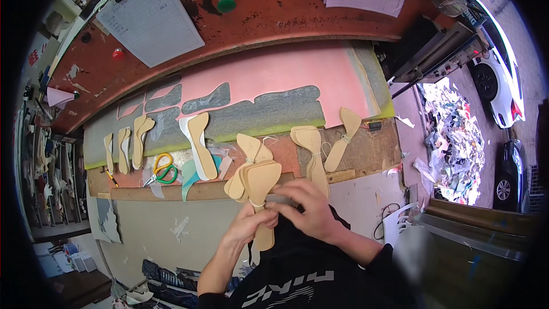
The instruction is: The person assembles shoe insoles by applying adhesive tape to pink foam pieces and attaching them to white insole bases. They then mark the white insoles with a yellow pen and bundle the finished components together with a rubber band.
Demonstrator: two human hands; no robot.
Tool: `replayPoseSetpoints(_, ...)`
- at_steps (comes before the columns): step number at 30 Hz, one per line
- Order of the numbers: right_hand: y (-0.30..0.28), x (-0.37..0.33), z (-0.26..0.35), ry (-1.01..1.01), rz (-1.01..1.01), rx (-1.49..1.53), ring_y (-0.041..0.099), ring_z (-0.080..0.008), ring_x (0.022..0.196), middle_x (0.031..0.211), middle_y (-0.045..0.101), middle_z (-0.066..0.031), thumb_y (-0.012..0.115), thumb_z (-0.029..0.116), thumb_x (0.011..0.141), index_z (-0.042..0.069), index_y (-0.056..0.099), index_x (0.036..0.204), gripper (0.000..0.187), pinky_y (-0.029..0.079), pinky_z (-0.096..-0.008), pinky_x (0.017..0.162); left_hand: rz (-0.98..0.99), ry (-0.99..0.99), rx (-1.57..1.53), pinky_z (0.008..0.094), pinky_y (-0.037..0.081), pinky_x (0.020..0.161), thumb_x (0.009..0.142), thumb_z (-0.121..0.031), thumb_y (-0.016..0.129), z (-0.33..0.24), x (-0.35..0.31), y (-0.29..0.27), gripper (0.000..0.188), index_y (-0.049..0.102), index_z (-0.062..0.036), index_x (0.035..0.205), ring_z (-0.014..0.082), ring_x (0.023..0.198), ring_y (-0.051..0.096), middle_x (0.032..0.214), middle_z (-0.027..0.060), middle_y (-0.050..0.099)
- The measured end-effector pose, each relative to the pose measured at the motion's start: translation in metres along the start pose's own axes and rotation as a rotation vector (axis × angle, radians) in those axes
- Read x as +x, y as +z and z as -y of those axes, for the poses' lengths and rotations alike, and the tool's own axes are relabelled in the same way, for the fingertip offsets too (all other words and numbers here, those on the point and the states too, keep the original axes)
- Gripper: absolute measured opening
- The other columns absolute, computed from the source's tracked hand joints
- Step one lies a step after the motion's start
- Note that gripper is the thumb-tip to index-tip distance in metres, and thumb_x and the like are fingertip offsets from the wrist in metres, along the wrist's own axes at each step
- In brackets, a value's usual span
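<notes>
My left hand (247, 226) is wrapped around the narrow waist of a stack of tan insoles (263, 176), held upright in front of my chest. A pale tie runs around that waist, just above my left thumb. Close against the stack's right side, my right hand (309, 209) has its fingers drawn together near the tie; what they grip is too small to make out. Just beyond lies another tan insole bundle (251, 146), partly covered by the held stack. To its right are a tied insole bundle (309, 143) and one lying slanted (342, 140).
Left on the bench lie scissors (163, 167), a white-and-tan insole pair (200, 146) and smaller insole stacks (140, 140). Pink sheet material (274, 71) with cut-outs covers the grey pad behind. A red machine beam (269, 6) spans above. Scraps (454, 143) are piled at right.
</notes>
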State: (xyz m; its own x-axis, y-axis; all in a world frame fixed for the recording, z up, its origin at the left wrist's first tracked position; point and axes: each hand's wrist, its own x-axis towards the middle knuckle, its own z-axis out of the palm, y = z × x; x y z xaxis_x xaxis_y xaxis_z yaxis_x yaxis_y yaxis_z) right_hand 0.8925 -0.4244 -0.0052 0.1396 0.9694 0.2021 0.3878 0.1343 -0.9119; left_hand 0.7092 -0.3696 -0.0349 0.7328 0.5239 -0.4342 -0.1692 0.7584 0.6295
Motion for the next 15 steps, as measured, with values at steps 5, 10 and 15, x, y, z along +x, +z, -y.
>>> replayPoseSetpoints(5, 0.002, 0.005, -0.014, -0.266, 0.122, -0.215, 0.059, -0.0271, 0.093, 0.099, 0.062, -0.0069, 0.075, 0.008, 0.077, 0.005, 0.070, 0.098, 0.022, 0.047, -0.0386, 0.082, 0.123, -0.050, -0.163, 0.0303, 0.042, 0.066, 0.089, -0.001, 0.057, 0.014, -0.001, -0.011, 0.035, 0.051, -0.0023, 0.123, 0.0146, 0.075, 0.054, 0.089, 0.0056, 0.056)
replayPoseSetpoints(10, 0.000, 0.009, -0.019, -0.348, 0.262, -0.164, 0.057, -0.0290, 0.093, 0.097, 0.060, -0.0088, 0.070, 0.005, 0.078, 0.004, 0.062, 0.094, 0.018, 0.045, -0.0410, 0.083, -0.020, -0.075, -0.115, 0.0260, 0.039, 0.063, 0.101, -0.024, 0.060, 0.030, 0.006, -0.002, 0.017, 0.056, -0.0088, 0.105, 0.0091, 0.069, 0.045, 0.078, -0.0035, 0.047)
replayPoseSetpoints(15, -0.012, 0.009, -0.015, -0.111, 0.389, 0.359, 0.058, -0.0263, 0.088, 0.096, 0.058, -0.0103, 0.060, -0.004, 0.089, 0.002, 0.053, 0.100, 0.014, 0.047, -0.0357, 0.082, 0.009, 0.018, -0.244, 0.0241, 0.032, 0.054, 0.105, -0.042, 0.049, 0.021, 0.005, 0.000, 0.040, 0.058, -0.0043, 0.114, 0.0077, 0.057, 0.034, 0.066, -0.0059, 0.034)
